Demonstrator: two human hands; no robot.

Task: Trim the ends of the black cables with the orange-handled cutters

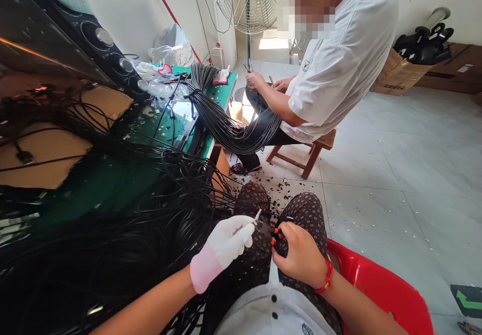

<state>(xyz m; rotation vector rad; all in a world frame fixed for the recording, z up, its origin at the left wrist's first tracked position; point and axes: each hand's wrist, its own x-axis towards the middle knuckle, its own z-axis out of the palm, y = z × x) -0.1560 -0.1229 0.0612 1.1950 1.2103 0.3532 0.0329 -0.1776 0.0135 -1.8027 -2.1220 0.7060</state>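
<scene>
My left hand [225, 247], in a white glove with a pink cuff, pinches the end of a thin black cable [211, 202] over my lap. My right hand [299, 254], bare with a red string at the wrist, is closed on a small pair of black pliers with orange handles [270, 231]. The pliers' jaws meet the cable end just beyond my left fingertips. A large mass of black cables [124, 234] spills from the green table [150, 126] toward my knees.
A co-worker in a white shirt [339, 59] sits on a wooden stool [314, 149] with another cable bundle [226, 119] across their lap. A standing fan [246, 1] is behind. My red seat [380, 285], black offcuts on the tiled floor [280, 187], and cardboard boxes [399, 74] surround us.
</scene>
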